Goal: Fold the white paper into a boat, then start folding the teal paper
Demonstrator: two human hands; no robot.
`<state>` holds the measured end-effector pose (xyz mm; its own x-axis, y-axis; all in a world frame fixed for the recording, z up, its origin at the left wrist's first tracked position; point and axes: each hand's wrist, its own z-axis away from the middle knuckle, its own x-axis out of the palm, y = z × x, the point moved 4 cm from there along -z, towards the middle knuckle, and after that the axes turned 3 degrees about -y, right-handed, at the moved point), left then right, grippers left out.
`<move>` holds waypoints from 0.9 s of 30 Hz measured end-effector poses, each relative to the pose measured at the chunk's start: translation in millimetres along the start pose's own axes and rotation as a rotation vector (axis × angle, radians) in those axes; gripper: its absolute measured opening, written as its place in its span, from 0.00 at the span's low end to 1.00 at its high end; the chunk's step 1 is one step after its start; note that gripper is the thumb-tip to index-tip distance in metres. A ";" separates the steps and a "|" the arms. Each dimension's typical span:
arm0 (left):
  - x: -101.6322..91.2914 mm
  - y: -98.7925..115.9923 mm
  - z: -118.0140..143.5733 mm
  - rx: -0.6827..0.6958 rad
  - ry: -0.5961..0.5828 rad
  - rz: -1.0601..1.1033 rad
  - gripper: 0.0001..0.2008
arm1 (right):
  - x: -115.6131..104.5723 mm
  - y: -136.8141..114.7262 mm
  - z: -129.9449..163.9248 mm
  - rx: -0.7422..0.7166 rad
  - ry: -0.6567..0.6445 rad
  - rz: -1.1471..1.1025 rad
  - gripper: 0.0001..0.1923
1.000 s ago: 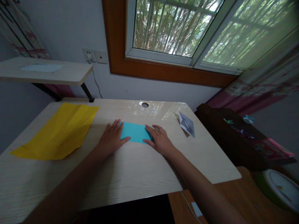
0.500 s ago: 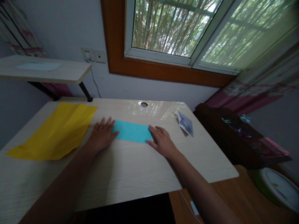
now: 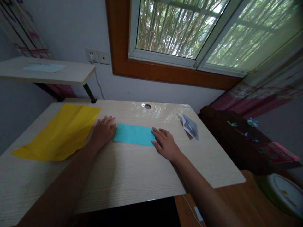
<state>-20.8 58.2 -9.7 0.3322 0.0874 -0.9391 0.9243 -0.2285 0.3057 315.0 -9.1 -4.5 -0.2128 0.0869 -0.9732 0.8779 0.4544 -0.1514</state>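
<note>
A blue sheet of paper (image 3: 133,135), a long rectangle, lies flat on the pale wooden desk. My right hand (image 3: 166,144) rests over its right end, fingers stretched out and fingertips on the paper. Just off the left end is my left hand (image 3: 103,130), its fingers extended and slightly bent, holding nothing. To the left of that hand spreads a large yellow sheet of paper (image 3: 63,132) with creases in it. A folded grey-white paper piece (image 3: 190,126) stands at the desk's right side.
The desk (image 3: 142,170) has a round cable hole (image 3: 148,107) near its back edge. At the back left a raised shelf (image 3: 71,71) stands on black legs. Beyond the right edge are a dark wooden cabinet (image 3: 220,135) and a round green-and-white bin (image 3: 284,189).
My left hand has come off the left end of the blue paper, its thumb drawn in toward the fingers. My right hand stays at the right end. The view has shifted slightly.
</note>
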 end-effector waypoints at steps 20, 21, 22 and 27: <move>-2.3 18.0 -1.0 0.374 -0.059 0.232 0.22 | 0.5 -0.3 -1.0 -0.088 0.060 -0.004 0.22; -2.1 17.8 -1.0 0.374 -0.064 0.238 0.22 | 0.0 -0.1 -2.1 -0.078 0.073 -0.009 0.22; -1.7 17.7 -1.0 0.374 -0.070 0.244 0.22 | -0.6 -0.1 -3.2 -0.067 0.084 -0.015 0.22; 2.5 18.9 -1.2 0.346 -0.071 0.225 0.25 | -9.1 -0.6 -7.7 -0.012 0.172 -0.057 0.19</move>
<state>-2.3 55.3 -6.1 0.4938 -0.0665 -0.8671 0.7083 -0.5477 0.4453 313.1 -3.3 5.8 -0.3332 0.2106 -0.9190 0.8572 0.4736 -0.2022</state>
